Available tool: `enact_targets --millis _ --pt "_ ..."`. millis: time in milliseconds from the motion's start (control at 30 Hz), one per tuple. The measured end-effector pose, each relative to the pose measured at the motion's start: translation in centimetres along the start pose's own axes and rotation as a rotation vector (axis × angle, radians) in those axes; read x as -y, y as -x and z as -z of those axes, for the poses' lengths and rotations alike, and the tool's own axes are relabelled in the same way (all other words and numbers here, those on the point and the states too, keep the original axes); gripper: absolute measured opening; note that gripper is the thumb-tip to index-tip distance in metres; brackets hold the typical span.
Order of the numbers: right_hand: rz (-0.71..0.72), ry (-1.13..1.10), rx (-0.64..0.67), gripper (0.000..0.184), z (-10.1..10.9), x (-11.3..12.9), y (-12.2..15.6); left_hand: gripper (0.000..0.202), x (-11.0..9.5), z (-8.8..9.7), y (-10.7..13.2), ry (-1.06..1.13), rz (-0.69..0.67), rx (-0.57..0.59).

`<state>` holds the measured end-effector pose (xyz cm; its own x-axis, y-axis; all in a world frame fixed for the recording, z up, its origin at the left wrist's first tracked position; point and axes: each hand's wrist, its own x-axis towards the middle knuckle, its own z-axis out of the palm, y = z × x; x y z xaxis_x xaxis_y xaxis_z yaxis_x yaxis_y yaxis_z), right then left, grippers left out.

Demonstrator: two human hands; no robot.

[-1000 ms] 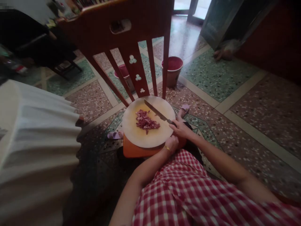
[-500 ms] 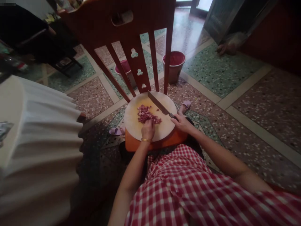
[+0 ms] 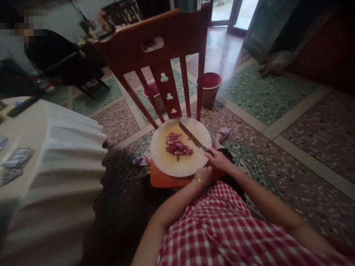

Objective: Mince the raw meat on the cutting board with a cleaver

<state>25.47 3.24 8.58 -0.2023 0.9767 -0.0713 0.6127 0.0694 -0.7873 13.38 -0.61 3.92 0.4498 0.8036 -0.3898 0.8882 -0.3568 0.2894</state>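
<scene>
A round pale cutting board (image 3: pixel 163 165) rests on the seat of a wooden chair. Chopped red meat (image 3: pixel 177 146) lies in a heap near its middle. My right hand (image 3: pixel 219 160) is closed around the handle of a long knife (image 3: pixel 192 137), whose blade reaches over the right part of the board, pointing away to the left. Below it, at the board's near right edge, my left hand (image 3: pixel 203 175) is curled closed, with a gold bracelet at the wrist. Whether anything is inside its fingers is hidden.
The chair's slatted back (image 3: pixel 130 51) rises behind the board. Beyond it, two red-lined buckets (image 3: pixel 210 88) stand on the terrazzo floor. A table with a white cloth (image 3: pixel 66 155) is at the left. A person (image 3: pixel 52 51) in dark clothes sits at the far left.
My left hand has left the meat and moved right and toward me, to the board's near edge. The right hand still holds the knife over the board. The view has tilted up slightly.
</scene>
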Motion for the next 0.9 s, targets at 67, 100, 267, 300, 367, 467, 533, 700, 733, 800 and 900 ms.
enact_targets --millis 67,100,267,300,367,467,533,700,733,800,900 --pt "0.031 0.025 -0.004 0.029 -0.3 0.1 -0.1 0.024 2.0 2.1 1.0 0.021 0.048 -0.096" --pt "0.050 0.039 -0.006 0.029 -0.3 0.5 -0.2 0.025 3.5 3.2 1.4 0.052 0.091 -0.192" --pt "0.208 0.068 -0.070 0.034 0.6 5.3 -1.2 0.024 11.5 6.9 1.5 0.143 0.300 -0.592" --pt "0.257 0.066 -0.100 0.038 0.7 6.4 -1.3 0.021 12.7 6.9 1.2 0.160 0.320 -0.611" --pt "0.348 0.071 -0.151 0.046 0.2 8.0 -1.7 0.015 14.1 6.3 0.8 0.196 0.351 -0.636" --pt "0.351 0.099 -0.093 0.050 -2.2 7.7 -2.4 0.015 14.7 4.6 0.8 0.267 0.398 -0.731" --pt "0.244 0.152 0.051 0.050 -3.8 6.3 -3.0 0.016 14.6 3.3 1.5 0.314 0.394 -0.800" --pt "0.170 0.246 0.189 0.052 -4.6 5.5 -3.4 0.019 15.4 1.0 3.0 0.392 0.277 -0.885" --pt "0.218 0.230 0.149 0.052 -4.4 5.8 -3.3 0.020 15.5 0.8 3.0 0.404 0.266 -0.900" --pt "0.268 0.211 0.055 0.052 -4.2 6.2 -3.2 0.019 15.6 0.6 2.8 0.416 0.253 -0.925" --pt "0.177 0.262 0.083 0.051 -4.6 5.8 -3.7 0.017 15.0 0.8 2.8 0.399 0.218 -0.918"
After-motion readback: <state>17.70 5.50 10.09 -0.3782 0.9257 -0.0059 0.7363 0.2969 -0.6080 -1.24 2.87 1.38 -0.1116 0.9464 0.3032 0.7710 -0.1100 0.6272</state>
